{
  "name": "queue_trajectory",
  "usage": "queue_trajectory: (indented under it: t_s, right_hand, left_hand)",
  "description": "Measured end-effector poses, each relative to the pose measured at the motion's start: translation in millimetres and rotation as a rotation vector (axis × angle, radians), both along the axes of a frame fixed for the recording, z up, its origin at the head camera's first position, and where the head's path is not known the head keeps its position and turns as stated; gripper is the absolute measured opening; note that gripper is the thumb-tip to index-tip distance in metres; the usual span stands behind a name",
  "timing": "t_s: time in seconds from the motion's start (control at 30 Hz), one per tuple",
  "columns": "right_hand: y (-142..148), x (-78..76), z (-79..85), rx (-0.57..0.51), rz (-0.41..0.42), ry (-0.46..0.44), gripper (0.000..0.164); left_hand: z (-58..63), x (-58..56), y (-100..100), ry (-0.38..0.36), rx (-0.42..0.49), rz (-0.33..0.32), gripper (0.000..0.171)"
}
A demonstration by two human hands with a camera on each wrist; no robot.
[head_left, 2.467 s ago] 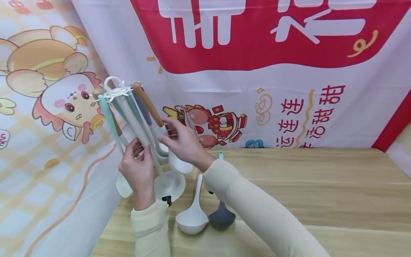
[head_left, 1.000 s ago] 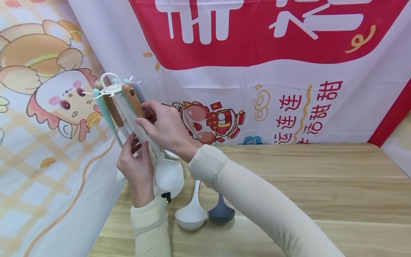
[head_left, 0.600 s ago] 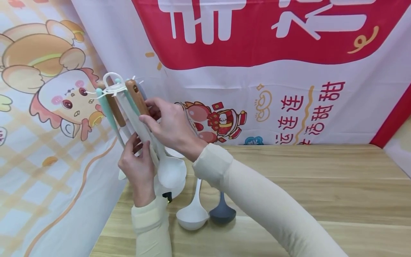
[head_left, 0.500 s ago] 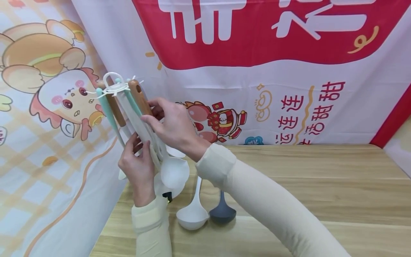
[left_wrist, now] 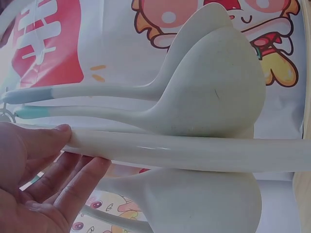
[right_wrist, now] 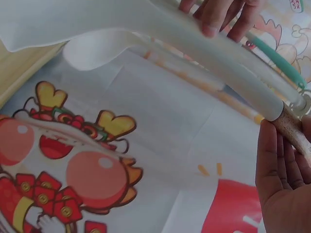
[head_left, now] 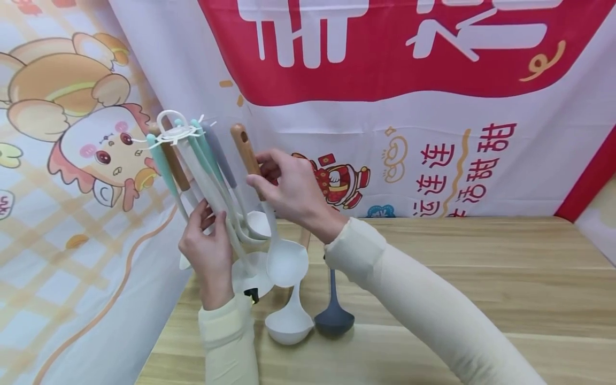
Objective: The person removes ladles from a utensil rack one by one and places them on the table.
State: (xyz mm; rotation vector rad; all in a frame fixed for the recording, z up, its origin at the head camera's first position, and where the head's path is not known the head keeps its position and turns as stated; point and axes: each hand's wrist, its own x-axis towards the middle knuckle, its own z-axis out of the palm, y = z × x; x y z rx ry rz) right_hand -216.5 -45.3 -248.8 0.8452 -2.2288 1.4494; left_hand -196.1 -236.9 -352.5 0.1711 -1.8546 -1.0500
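My left hand (head_left: 209, 251) grips the white pole (left_wrist: 194, 153) of a utensil rack, thumb on one side and fingers on the other. My right hand (head_left: 298, 190) holds a ladle (head_left: 287, 263) by its wooden handle; its white bowl hangs down, apart from the rack's hook ring (head_left: 178, 132). Several utensils still hang from that ring, among them ones with mint handles (head_left: 164, 168), a grey-blue handle (head_left: 222, 155) and a wooden handle (head_left: 175, 166). In the right wrist view, fingers and thumb pinch the wooden handle (right_wrist: 291, 128) just past the white neck.
The rack's round white base (head_left: 247, 270) stands at the table's left. In front of it lie a white ladle (head_left: 289, 327) and a dark grey ladle (head_left: 334, 320) on the wooden table (head_left: 457, 278). Printed cloth (head_left: 289, 120) hangs behind and at the left.
My right hand has drawn the wooden-handled ladle off the ring and to the right. Before that, it moved up from the neck to the handle. The left hand stays on the pole.
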Motion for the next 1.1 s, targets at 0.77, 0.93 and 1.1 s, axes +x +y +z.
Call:
queue_trajectory:
  t_s: [0.77,0.93,1.1]
  right_hand:
    - [94,-56.4,-46.4,0.252,-0.360,-0.359,0.019]
    - [115,-66.2,-63.3,0.329,-0.418,-0.447,0.013]
    - [133,-72.0,-82.0,0.374,-0.401,-0.590,0.011]
  left_hand:
    - [-1.4,2.4,-3,-0.003,0.001,0.024,0.036]
    - [-0.6,1.4,-3,-0.009,0.007,0.012,0.036]
    - [-0.2,0.9,-1,-0.006,0.011,-0.004,0.036]
